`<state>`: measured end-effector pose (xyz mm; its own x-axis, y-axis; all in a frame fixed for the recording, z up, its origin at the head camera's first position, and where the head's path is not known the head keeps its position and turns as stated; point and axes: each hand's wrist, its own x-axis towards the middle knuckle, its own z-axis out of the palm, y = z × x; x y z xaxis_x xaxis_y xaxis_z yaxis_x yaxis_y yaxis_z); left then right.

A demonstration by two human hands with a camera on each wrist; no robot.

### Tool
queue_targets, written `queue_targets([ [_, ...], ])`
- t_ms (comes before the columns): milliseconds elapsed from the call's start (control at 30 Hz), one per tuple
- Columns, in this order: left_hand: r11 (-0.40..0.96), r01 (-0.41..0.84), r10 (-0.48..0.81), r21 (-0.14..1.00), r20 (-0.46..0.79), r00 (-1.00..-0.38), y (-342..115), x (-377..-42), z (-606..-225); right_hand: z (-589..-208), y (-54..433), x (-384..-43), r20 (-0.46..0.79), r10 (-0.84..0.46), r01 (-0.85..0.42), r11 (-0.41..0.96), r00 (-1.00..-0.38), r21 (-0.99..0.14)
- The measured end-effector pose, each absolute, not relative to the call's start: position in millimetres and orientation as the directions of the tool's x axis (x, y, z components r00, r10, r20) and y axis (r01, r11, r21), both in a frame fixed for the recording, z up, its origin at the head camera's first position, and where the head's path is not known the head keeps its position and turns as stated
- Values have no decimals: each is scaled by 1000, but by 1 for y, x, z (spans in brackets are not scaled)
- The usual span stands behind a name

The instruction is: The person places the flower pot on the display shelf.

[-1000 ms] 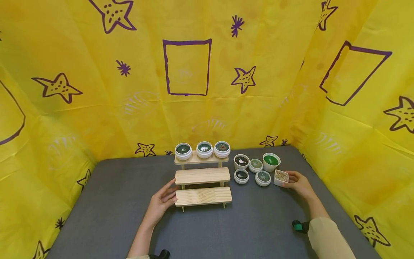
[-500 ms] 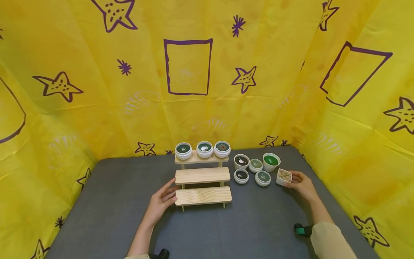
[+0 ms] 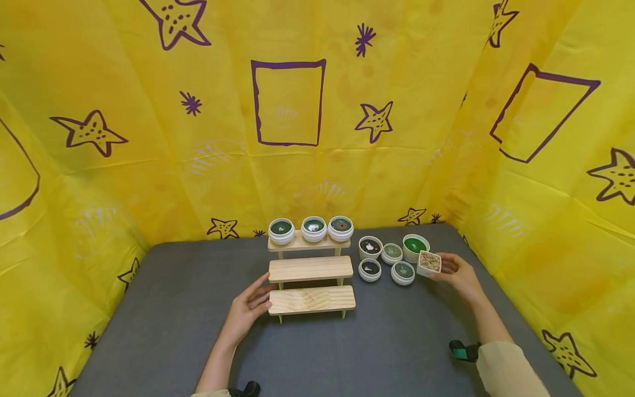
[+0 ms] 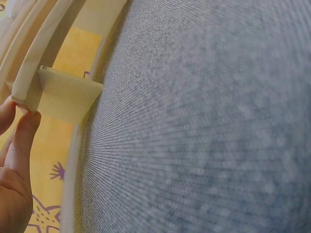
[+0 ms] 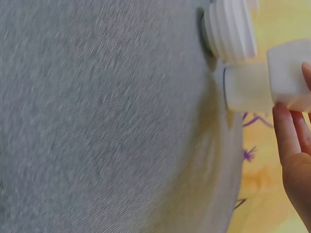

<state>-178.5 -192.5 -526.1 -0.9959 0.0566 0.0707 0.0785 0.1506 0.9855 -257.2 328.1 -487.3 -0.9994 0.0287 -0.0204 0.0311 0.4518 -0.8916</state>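
Note:
My right hand (image 3: pixel 458 274) pinches a small square white pot (image 3: pixel 429 264) filled with tan, gravel-like bits. It overlaps the green-topped round white pot (image 3: pixel 415 246) in the head view; in the right wrist view, the square pot (image 5: pixel 290 73) is up off the grey cloth. At the left, my left hand (image 3: pixel 245 314) holds the left ends of the lower steps of a three-step wooden stand (image 3: pixel 311 299). The left wrist view shows fingertips at the end of a wooden step (image 4: pixel 36 68). Three white bowls with dark green tops, one of them this left bowl (image 3: pixel 281 231), stand on the top step.
Right of the stand, several round white pots stand on the grey cloth (image 3: pixel 387 342), among them a dark-topped pot (image 3: pixel 370 247), a low dark one (image 3: pixel 370 269) and a grey-green one (image 3: pixel 403 272). A yellow patterned curtain (image 3: pixel 317 176) encloses the back and sides.
The square pot in my right hand first shifts slightly right, then up and left toward the green-topped pot. My left hand and the stand stay where they were.

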Motion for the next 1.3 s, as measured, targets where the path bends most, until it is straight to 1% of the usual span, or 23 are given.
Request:
queue_targets([
  [200,146,82,60,986,74,-995,-193,-178,-527,-474,311,-256,18,-35,-31,420,-999,-907],
  [600,162,116,52,980,109,-993,-193,-179,-528,-457,268,-253,63,-161,-126,420,-985,-899],
  [800,153,116,59,981,108,-992,-193,-179,-527,-454,248,-253,97,-238,-181,363,-966,-914],
  [1000,142,116,69,983,107,-992,-193,-180,-527,-449,228,-251,117,-270,-200,305,-956,-931],
  [1300,138,118,64,983,110,-992,-193,-180,-527,-445,195,-247,125,-307,-223,308,-943,-925],
])
